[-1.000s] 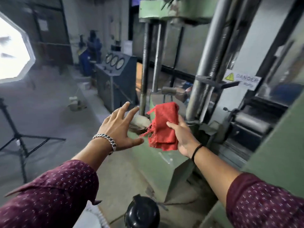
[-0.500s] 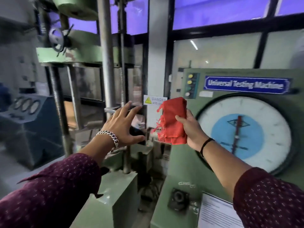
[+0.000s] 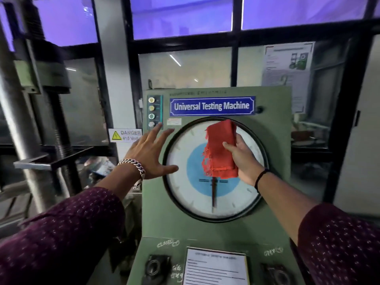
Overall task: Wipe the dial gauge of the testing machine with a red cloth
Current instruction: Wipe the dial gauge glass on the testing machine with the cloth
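Observation:
A large round dial gauge [image 3: 226, 198], white with a blue centre and a dark needle pointing down, fills the front of the green Universal Testing Machine [image 3: 273, 223]. My right hand [image 3: 241, 159] grips a folded red cloth [image 3: 221, 150] and holds it up in front of the dial's upper middle; whether the cloth touches the glass I cannot tell. My left hand [image 3: 151, 154] is open with fingers spread, at the dial's left rim, holding nothing. The cloth and hand hide part of the dial's blue centre.
A column of indicator lamps [image 3: 151, 112] sits above my left hand. Two knobs [image 3: 154, 266] flank a paper sheet [image 3: 216, 268] on the sloped panel below. Steel columns [image 3: 18, 112] of the load frame stand left. A danger sign [image 3: 125, 135] hangs behind.
The view has swung right from the load frame onto the machine's front. My right hand has carried the red cloth over the dial face, and my open left hand has come to its left rim.

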Demonstrator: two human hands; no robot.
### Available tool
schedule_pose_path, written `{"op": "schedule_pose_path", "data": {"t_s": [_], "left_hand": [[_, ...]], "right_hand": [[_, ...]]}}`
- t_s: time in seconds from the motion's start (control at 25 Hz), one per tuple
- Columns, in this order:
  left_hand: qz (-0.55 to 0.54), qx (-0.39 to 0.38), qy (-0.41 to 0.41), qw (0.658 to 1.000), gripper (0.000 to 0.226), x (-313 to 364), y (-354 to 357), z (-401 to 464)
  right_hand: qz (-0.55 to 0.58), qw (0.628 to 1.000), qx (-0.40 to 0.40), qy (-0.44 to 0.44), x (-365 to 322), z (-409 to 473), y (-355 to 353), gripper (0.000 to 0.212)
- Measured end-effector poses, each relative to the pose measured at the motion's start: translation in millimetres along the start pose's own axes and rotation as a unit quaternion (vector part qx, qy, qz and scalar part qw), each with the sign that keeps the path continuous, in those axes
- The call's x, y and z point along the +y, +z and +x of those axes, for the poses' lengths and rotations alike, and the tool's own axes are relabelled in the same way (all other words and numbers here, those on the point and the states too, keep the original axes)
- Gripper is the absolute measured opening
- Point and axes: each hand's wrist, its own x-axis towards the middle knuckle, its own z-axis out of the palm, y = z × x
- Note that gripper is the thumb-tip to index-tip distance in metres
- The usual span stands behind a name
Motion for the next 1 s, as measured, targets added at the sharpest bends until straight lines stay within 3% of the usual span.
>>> {"op": "schedule_pose_path", "data": {"t_s": [0.36,0.52,0.6,0.72,0.8,0.88,1.0], "left_hand": [[-0.026,-0.020,0.065,0.997,0.126,31.7,90.1,94.7],[-0.026,-0.034,0.092,0.995,0.127,26.9,129.4,132.1],[-0.019,-0.037,0.103,0.994,0.128,18.6,149.1,150.9],[0.000,-0.044,0.114,0.993,0.131,1.2,180.8,179.5],[0.020,-0.047,0.116,0.992,0.133,-9.4,200.4,194.8],[0.057,-0.048,0.120,0.990,0.136,-21.0,220.7,209.2],[0.118,-0.037,0.120,0.985,0.145,-39.7,239.1,223.9]], "right_hand": [[-0.050,0.993,0.109,0.001,38.3,40.8,-103.3,0.043],[-0.169,0.967,0.187,-0.030,53.5,62.1,-112.5,0.046],[-0.265,0.942,0.200,-0.047,63.6,83.3,-110.6,0.060],[-0.435,0.869,0.207,-0.117,95.4,130.6,-104.8,0.076],[-0.560,0.808,0.140,-0.119,129.0,160.3,-88.1,0.083],[-0.651,0.749,0.100,-0.067,173.7,174.1,-69.8,0.089],[-0.653,0.743,0.125,-0.074,207.3,185.8,-68.8,0.093]]}}
